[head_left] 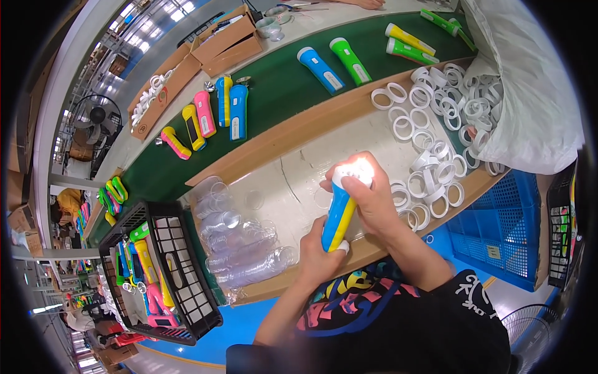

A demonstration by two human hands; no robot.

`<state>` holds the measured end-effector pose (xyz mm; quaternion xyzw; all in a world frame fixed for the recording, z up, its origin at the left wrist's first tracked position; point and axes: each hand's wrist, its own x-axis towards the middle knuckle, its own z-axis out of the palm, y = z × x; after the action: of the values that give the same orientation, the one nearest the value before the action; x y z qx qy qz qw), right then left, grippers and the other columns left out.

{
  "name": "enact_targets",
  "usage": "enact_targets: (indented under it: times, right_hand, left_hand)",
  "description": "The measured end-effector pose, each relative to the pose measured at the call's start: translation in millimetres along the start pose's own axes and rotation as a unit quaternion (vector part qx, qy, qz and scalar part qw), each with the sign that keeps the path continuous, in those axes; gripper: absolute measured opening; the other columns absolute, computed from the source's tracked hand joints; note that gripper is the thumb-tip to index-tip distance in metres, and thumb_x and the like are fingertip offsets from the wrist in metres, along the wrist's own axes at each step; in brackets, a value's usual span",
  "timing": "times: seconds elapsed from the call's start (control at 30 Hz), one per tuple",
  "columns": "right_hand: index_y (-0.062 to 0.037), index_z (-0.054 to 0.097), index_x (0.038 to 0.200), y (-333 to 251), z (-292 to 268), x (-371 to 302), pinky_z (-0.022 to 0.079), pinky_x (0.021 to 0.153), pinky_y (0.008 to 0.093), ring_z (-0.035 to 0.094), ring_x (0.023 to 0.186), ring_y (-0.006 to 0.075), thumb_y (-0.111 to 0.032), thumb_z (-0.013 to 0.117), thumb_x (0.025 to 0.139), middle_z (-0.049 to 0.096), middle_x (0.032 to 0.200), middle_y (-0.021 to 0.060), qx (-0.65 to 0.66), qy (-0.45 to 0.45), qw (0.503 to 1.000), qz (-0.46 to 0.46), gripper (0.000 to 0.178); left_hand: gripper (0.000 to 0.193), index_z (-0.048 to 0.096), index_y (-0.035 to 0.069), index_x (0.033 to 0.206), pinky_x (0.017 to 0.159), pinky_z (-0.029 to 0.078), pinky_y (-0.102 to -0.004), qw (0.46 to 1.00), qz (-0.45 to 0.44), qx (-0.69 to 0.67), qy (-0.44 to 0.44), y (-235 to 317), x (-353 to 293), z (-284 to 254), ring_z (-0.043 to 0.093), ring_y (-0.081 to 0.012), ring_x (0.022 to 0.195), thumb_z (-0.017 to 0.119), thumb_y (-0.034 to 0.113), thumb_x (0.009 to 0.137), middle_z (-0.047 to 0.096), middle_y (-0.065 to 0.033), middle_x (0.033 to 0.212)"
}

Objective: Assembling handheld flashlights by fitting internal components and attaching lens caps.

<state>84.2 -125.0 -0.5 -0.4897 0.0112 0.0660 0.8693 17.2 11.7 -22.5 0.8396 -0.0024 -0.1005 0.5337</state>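
Note:
A blue and yellow flashlight (337, 217) is held tilted above the shallow cardboard tray (268, 142), its lamp end up and glowing brightly. My left hand (316, 254) is wrapped round the lower part of its body. At the top, my right hand (375, 204) grips the lamp end, with the thumb across the white rim. Glare hides the detail of the lamp face. Right of my hands, many loose white plastic rings (426, 161) lie in the tray. To the left are stacks of clear round discs (242, 246).
Behind the tray, a green belt (274, 81) carries several flashlights, including a blue one (321, 70) and a green one (350, 61). A black crate (187, 274) of flashlights stands left. A white sack (529, 93) and blue crate (498, 230) are at the right.

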Motion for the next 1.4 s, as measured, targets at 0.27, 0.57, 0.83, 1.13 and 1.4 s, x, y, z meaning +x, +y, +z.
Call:
enact_targets:
  times: [0.27, 0.57, 0.83, 1.13, 1.4]
  right_hand:
    - [-0.0026, 0.049, 0.120, -2, -20, 4, 0.042, 0.092, 0.0350, 0.052, 0.108, 0.0172, -0.025, 0.048, 0.095, 0.055, 0.114, 0.0073, 0.174, -0.086, 0.975, 0.113, 0.034]
    - [-0.0048, 0.054, 0.108, 10, -26, 6, 0.044, 0.087, 0.0293, 0.054, 0.097, 0.0128, -0.016, 0.059, 0.090, 0.058, 0.106, 0.0051, 0.089, -0.091, 0.990, 0.058, 0.022]
    - [-0.0089, 0.045, 0.106, 2, 3, 2, 0.048, 0.088, 0.0399, 0.058, 0.099, 0.0269, -0.028, 0.066, 0.082, 0.059, 0.102, 0.0158, 0.133, -0.100, 0.982, 0.085, 0.037]
    - [-0.0132, 0.047, 0.090, 25, -2, -2, 0.046, 0.082, 0.0391, 0.058, 0.091, 0.0292, -0.037, 0.067, 0.075, 0.059, 0.098, 0.0188, 0.356, -0.211, 0.907, 0.080, 0.035]
    - [-0.0099, 0.045, 0.095, 7, -13, -5, 0.048, 0.087, 0.0409, 0.060, 0.092, 0.0274, -0.024, 0.067, 0.078, 0.059, 0.098, 0.0191, 0.038, -0.087, 0.995, 0.038, 0.031]
  left_hand:
    - [0.057, 0.046, -0.002, 0.116, 0.067, 0.049, -0.0333, 0.747, -0.170, -0.615, -0.186, -8, -5, -14, 0.056, -0.0222, 0.074, 0.075, 0.021, 0.072, 0.053, -0.0098, 0.090]
    - [0.066, 0.042, 0.004, 0.123, 0.077, 0.048, -0.0337, 0.899, -0.107, -0.399, -0.147, -6, -1, -26, 0.057, -0.0192, 0.092, 0.074, 0.036, 0.075, 0.058, -0.0102, 0.100]
    - [0.047, 0.044, 0.003, 0.117, 0.051, 0.044, -0.0246, 0.785, -0.164, -0.560, -0.207, 9, -18, -8, 0.052, -0.0141, 0.059, 0.066, 0.012, 0.077, 0.052, -0.0070, 0.080]
    - [0.069, 0.038, 0.002, 0.122, 0.041, 0.038, -0.0246, 0.556, -0.142, -0.745, -0.339, 9, -31, 14, 0.045, -0.0154, 0.047, 0.077, 0.030, 0.072, 0.045, -0.0065, 0.069]
    - [0.039, 0.047, 0.002, 0.101, 0.066, 0.044, -0.0276, 0.986, -0.014, -0.153, -0.071, 5, -11, -2, 0.052, -0.0129, 0.071, 0.072, 0.014, 0.074, 0.055, -0.0053, 0.081]
